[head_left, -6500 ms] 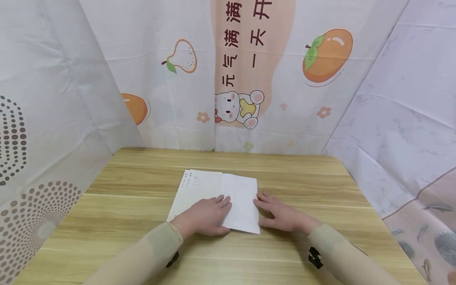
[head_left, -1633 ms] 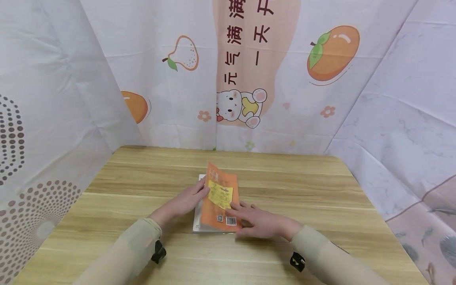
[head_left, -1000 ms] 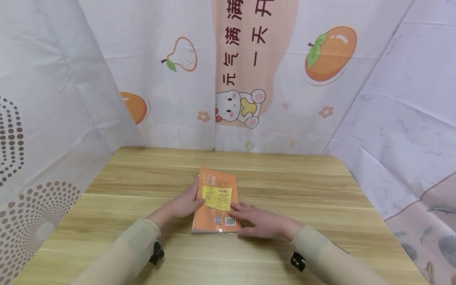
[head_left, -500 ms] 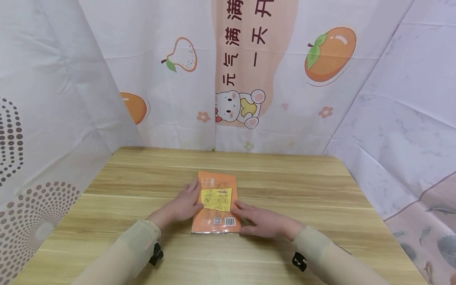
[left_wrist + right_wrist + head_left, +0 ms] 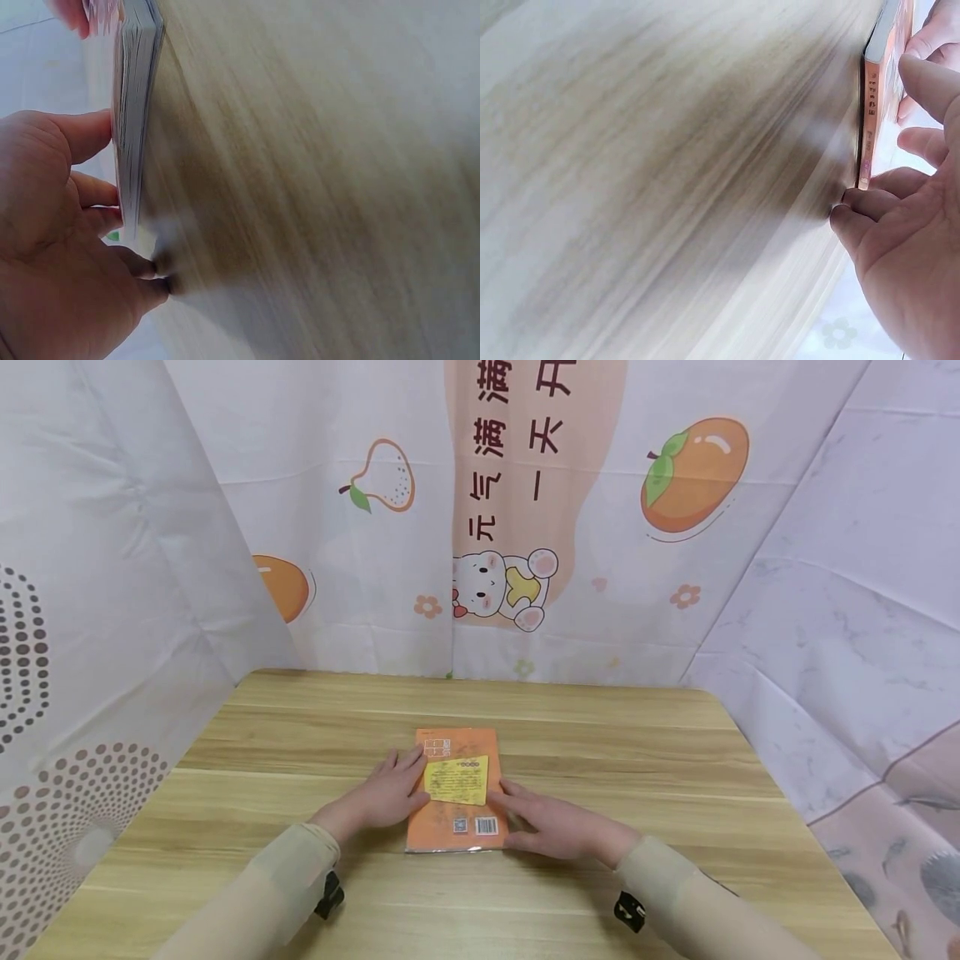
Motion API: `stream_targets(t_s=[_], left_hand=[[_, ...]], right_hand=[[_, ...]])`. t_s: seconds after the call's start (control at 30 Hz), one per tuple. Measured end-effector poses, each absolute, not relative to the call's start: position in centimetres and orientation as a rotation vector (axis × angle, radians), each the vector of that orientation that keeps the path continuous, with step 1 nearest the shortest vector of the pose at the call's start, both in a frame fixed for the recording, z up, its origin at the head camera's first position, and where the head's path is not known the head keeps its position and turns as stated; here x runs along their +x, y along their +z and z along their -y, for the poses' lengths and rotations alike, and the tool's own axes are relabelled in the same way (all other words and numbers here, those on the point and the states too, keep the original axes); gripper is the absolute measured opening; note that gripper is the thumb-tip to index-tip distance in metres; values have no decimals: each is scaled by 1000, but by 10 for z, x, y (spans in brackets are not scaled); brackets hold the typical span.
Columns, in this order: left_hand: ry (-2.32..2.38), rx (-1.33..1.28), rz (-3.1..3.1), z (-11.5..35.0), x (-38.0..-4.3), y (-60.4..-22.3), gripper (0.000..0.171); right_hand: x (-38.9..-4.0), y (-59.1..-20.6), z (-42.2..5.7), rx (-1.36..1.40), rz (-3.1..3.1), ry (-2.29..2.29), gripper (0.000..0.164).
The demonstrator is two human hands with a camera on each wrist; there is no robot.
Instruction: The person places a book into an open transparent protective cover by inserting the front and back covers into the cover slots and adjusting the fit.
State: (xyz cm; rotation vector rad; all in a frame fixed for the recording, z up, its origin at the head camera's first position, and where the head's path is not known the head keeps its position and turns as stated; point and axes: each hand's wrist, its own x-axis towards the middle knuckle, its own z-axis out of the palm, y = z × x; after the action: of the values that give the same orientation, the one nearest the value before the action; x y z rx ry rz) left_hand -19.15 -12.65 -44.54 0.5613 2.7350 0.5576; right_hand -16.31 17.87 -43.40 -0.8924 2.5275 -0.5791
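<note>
An orange paperback book (image 5: 442, 835) lies closed on the wooden table, its back cover up, with a yellow text panel and a barcode. My left hand (image 5: 384, 793) rests on the left edge of the cover, thumb and fingertips lightly on it. At the right edge, my right hand (image 5: 553, 825) touches the book with extended fingers. The left wrist view shows the page edges (image 5: 136, 90) facing that hand, the thumb at the cover's edge. In the right wrist view the printed spine (image 5: 871, 112) faces my right hand, some fingertips on the table beside it.
The wooden table (image 5: 600, 735) spreads out around the book. A white printed curtain (image 5: 375, 568) hangs behind its far edge, and further cloths (image 5: 847, 652) hang at both sides. Black straps with small devices (image 5: 630, 910) sit at the wrists.
Earlier the book lay open with white pages showing. Its orange cover was then turned over to the left and settled flat; most recently my left hand shifted slightly on the cover.
</note>
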Motion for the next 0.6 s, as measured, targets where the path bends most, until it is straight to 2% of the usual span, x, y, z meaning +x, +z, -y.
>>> stream_targets(t_s=[0.27,0.6], left_hand=[[407,603,-2805,125,-192,-448,67],[242,779,-2851,120,-187,-451,63]], right_hand=[[-165,-433,-181,-755,-2526,-730,80],[-164,-427,-179,-498,-2270,-1174,81]])
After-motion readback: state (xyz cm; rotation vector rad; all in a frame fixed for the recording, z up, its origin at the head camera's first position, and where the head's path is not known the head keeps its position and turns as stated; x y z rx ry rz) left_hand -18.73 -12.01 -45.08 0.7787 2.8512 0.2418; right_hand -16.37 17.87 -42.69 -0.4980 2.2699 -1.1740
